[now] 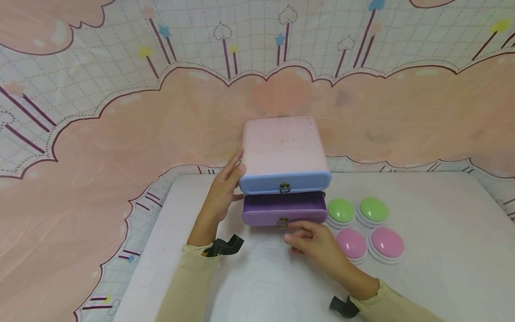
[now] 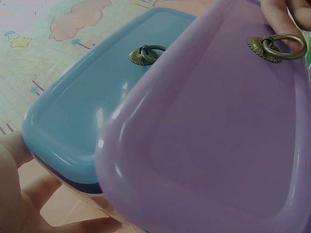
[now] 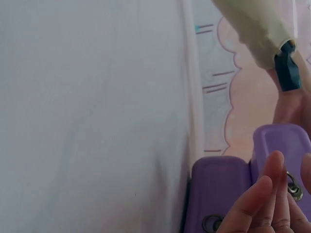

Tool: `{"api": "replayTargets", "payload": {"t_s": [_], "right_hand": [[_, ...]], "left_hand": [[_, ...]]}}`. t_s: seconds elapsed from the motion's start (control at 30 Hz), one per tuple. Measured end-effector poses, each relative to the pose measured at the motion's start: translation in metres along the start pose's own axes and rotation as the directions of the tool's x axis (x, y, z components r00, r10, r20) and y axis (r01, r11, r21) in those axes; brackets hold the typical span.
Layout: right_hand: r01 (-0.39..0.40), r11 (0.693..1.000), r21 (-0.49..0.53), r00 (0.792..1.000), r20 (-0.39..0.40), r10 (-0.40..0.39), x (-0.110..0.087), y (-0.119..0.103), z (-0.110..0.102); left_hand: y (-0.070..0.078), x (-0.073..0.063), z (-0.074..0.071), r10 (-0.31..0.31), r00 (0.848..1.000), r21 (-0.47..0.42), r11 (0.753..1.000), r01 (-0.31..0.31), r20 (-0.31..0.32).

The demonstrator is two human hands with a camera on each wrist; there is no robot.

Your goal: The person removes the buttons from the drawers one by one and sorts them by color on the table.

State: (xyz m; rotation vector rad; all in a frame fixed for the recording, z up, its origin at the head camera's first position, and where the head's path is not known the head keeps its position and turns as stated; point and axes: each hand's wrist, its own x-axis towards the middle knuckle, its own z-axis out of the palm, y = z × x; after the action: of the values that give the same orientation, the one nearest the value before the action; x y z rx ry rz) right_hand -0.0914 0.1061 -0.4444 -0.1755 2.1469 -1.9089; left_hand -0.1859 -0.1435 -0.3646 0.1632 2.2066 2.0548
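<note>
A small two-drawer box with a pale pink top (image 1: 281, 143) stands at the table's back. Its upper drawer has a blue front (image 1: 261, 183); below, the purple drawer (image 1: 257, 218) is pulled partway out, dark inside. My left hand (image 1: 221, 192) rests along the box's left side, fingers spread and nearly straight. My right hand (image 1: 315, 243) is in front of the purple drawer, index fingertip right at its brass ring pull (image 1: 283, 222), thumb apart from the fingers. In the left wrist view, a fingertip (image 2: 291, 43) shows behind that ring (image 2: 286, 46).
To the right of the box sit two green domed buttons (image 1: 341, 210) and two pink ones (image 1: 387, 243) on white bases. The white table (image 1: 450, 250) meets a patterned peach cloth (image 1: 193, 120) behind. Black bands (image 1: 227, 246) circle both wrists.
</note>
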Motion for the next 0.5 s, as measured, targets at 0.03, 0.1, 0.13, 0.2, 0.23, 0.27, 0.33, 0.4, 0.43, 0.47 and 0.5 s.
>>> {"api": "replayTargets", "payload": {"t_s": [0.03,0.1,0.13,0.2,0.23,0.27,0.33,0.4,0.43,0.47,0.5], "right_hand": [[-0.012,1.0,0.012,1.0,-0.004,0.012,0.002,0.0,0.002],[-0.031,0.999,0.033,0.999,-0.007,0.031,0.004,0.001,0.005],[-0.037,0.999,0.035,0.999,-0.01,0.038,0.006,0.001,0.006],[-0.04,0.998,0.04,0.999,-0.021,0.041,0.008,0.001,0.008],[-0.04,0.998,0.042,0.999,-0.03,0.041,0.009,0.001,0.009],[-0.038,0.998,0.042,0.998,-0.039,0.039,0.01,0.001,0.01],[-0.035,0.998,0.046,0.998,-0.056,0.038,0.011,0.0,0.011],[-0.038,0.998,0.051,0.997,-0.065,0.041,0.012,-0.001,0.011],[-0.039,0.998,0.055,0.997,-0.064,0.043,0.012,-0.002,0.011],[-0.041,0.997,0.059,0.997,-0.062,0.045,0.012,-0.002,0.01],[-0.043,0.997,0.062,0.997,-0.059,0.047,0.012,-0.003,0.01]], "left_hand": [[0.0,0.0,0.0,-0.001,1.0,0.0,1.0,0.001,-0.001],[0.001,0.0,0.0,-0.002,1.0,-0.002,1.0,0.002,-0.001],[0.0,0.0,0.0,-0.002,1.0,-0.003,1.0,0.002,-0.002],[0.0,0.0,0.0,-0.003,1.0,-0.004,1.0,0.003,-0.002],[0.0,0.0,0.0,-0.003,1.0,-0.004,1.0,0.003,0.0],[-0.001,0.001,0.0,-0.002,1.0,-0.004,1.0,0.002,-0.001],[-0.001,0.001,0.0,-0.001,1.0,-0.002,1.0,0.001,-0.001],[-0.002,0.001,0.0,0.0,1.0,-0.001,1.0,0.0,-0.002],[-0.002,0.001,0.0,0.001,1.0,-0.001,1.0,-0.001,-0.003],[-0.002,0.001,0.0,0.001,1.0,0.0,1.0,-0.001,-0.004],[-0.002,0.001,0.0,0.001,1.0,0.0,1.0,-0.001,-0.004]]}}
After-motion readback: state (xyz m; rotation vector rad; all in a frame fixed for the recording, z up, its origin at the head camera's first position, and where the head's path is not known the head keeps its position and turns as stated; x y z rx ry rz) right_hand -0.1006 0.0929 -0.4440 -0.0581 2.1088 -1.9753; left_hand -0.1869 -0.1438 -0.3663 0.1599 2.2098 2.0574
